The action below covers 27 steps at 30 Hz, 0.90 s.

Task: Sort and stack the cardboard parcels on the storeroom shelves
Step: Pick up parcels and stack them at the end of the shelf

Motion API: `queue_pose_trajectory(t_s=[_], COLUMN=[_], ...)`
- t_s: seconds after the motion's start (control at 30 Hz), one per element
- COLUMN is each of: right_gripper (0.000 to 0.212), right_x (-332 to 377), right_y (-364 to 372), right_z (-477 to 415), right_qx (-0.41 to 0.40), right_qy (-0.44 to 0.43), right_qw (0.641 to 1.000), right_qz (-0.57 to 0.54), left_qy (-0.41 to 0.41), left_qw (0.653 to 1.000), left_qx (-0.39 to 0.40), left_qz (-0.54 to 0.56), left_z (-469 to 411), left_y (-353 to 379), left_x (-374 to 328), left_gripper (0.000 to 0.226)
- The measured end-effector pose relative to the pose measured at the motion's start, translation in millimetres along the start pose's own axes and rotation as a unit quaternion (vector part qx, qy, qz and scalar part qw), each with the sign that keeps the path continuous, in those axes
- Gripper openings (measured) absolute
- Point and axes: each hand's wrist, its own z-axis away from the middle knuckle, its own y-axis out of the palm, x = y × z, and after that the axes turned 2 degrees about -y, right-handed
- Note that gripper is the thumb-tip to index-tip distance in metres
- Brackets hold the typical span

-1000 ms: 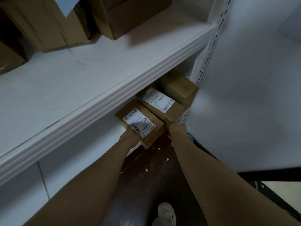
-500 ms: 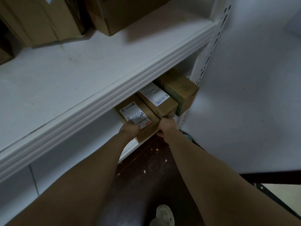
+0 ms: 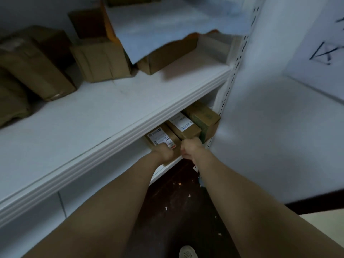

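Gripping the labelled parcel (image 3: 161,137) at centre frame, your L hand (image 3: 163,152) curls over its near end, prob. to square it w/ the next parcel (image 3: 186,128) on the lower shelf (image 3: 158,174). R hand (image 3: 190,148) sits clenched at its right corner; can't tell if it's holding.

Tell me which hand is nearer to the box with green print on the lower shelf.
Right. The right hand is just in front of the green-print box, near its front corner; the left hand rests on the labelled parcel, two boxes to the left.
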Motion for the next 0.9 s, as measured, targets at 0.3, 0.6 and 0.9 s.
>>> queue_pose_trajectory(t_s=[0.3,0.6,0.9], right_gripper=[0.021,0.007,0.017], right_x=[44,99,136], right_y=[1,50,146], right_z=[128,232,238], right_qx=[-0.016,-0.015,0.086], right_qy=[-0.111,-0.236,-0.325], right_qw=[0.989,0.961,0.919], right_qz=[0.1,0.142,0.205], left_qy=[0.115,0.143,0.06], left_qw=[0.993,0.983,0.955], left_qx=[0.03,-0.112,-0.274], left_qz=[-0.015,0.025,0.095], left_z=[119,188,194], left_y=[-48,-140,-219], left_x=[-14,14,87], left_gripper=[0.014,0.017,0.012])
